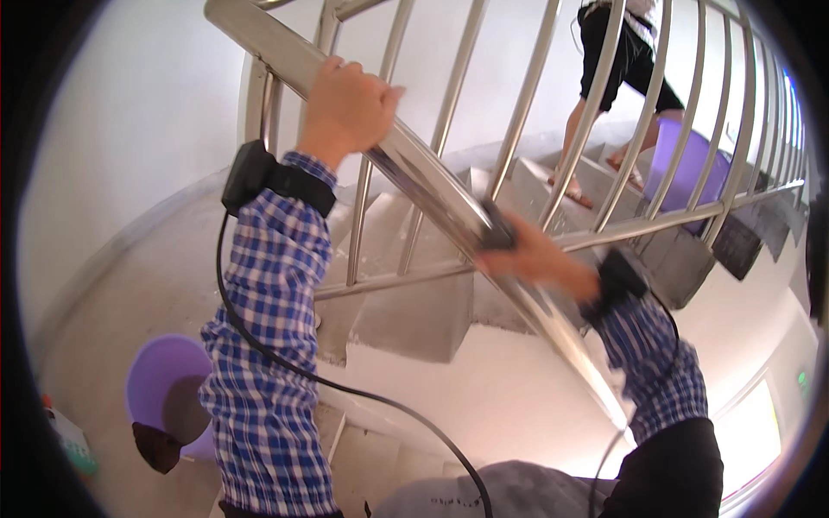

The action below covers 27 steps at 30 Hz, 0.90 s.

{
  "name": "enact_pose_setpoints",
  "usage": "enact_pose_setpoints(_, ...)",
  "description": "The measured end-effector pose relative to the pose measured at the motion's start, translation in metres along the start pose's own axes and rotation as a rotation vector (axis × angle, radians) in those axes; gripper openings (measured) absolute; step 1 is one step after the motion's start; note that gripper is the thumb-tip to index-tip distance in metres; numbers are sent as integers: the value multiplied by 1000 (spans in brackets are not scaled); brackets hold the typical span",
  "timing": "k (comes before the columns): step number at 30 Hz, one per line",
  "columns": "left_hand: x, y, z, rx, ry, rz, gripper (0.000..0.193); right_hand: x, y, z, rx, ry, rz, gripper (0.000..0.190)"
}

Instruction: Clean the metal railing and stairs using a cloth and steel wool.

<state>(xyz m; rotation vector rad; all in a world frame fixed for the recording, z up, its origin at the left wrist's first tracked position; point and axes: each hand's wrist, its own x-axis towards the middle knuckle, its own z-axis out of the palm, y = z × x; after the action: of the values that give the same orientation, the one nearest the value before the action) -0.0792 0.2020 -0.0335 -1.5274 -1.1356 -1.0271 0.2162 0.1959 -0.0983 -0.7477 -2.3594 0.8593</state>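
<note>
A thick metal handrail (427,175) runs slanting from the upper left to the lower right. My left hand (353,107) is closed around its upper part, knuckles up. Farther down the rail, my right hand (537,256), blurred, holds a dark pad (497,225) against the metal; the pad's exact kind cannot be told. Both wrists carry black strapped devices with cables. Thin metal balusters (453,84) stand behind the rail.
Another person (622,58) in black shorts stands on the stairs beyond the balusters, near a purple bucket (686,165). At lower left are another purple bucket (146,369) with a dark cloth (155,447) over its rim and a white bottle (68,434). Concrete steps (414,317) lie below.
</note>
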Motion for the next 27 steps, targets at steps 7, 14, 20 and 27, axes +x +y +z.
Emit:
enact_pose_setpoints(7,19,20,-10,-32,20,2,32,55,-73,3,-313,123,20,67)
enact_pose_setpoints(14,6,19,-1,-18,-83,-67,34,-44,27,-8,-349,220,-58,61)
enact_pose_setpoints(20,16,22,12,-42,13,-34,33,44,-62,1,-308,210,228,49)
enact_pose_setpoints(27,-3,23,17,23,-107,-84,36,-68,22,6,-201,241,90,58)
